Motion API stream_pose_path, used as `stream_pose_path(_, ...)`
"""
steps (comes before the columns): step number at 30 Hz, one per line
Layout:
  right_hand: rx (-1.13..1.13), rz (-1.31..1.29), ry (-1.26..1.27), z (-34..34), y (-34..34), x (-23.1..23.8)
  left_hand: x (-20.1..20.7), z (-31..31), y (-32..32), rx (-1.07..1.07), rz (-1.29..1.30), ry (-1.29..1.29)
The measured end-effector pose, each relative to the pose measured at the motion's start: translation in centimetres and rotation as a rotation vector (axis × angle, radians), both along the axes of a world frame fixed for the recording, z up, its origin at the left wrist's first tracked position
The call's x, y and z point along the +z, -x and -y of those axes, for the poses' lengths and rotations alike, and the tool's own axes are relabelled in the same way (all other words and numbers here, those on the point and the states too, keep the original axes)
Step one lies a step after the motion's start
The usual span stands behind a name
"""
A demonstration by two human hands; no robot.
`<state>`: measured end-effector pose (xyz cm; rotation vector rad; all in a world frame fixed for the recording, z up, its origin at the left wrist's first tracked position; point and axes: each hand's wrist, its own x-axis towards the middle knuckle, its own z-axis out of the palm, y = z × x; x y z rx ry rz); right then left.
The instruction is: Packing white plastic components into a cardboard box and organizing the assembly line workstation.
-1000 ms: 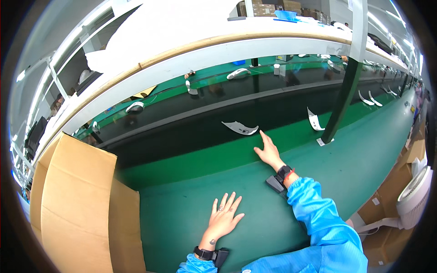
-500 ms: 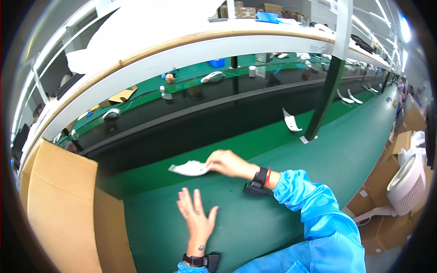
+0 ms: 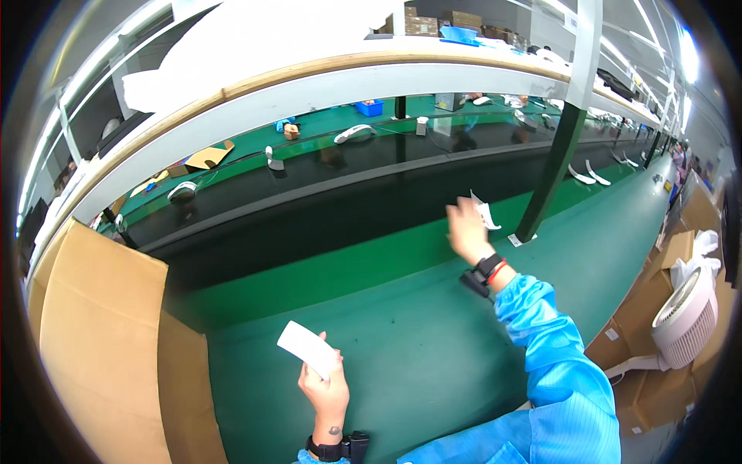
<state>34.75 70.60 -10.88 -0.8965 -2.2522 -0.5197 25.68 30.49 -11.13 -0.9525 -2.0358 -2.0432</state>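
Observation:
A white curved plastic piece is gripped in my left hand, tilted up above the green tabletop, with the fingers closed around its lower end. Farther right, my right hand reaches over the strip beside the belt, its fingers apart and slightly blurred. Just beyond those fingers stands a similar white curved piece, partly hidden by the hand; whether they touch I cannot tell.
A large open cardboard box stands at the left. The black conveyor belt crosses beyond the green table. A dark green post rises beside the right hand. More white curved pieces lie farther right, and a pink fan stands lower right.
The white curved piece has passed from my right hand into my left, which was empty and spread. My right hand has moved right and away, to the other piece by the post.

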Motion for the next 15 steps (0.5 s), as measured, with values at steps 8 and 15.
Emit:
stream_pose_path(8, 0.106, 0.022, 0.397, -3.3, -5.3, -2.6, 0.0, 1.4, 1.4, -0.015, -0.206, 0.107)
stream_pose_path(15, 0.768, -0.137, 0.767, 12.3, -1.2, 8.0, -1.3, 0.9, 1.9, -0.24, 0.49, -0.128)
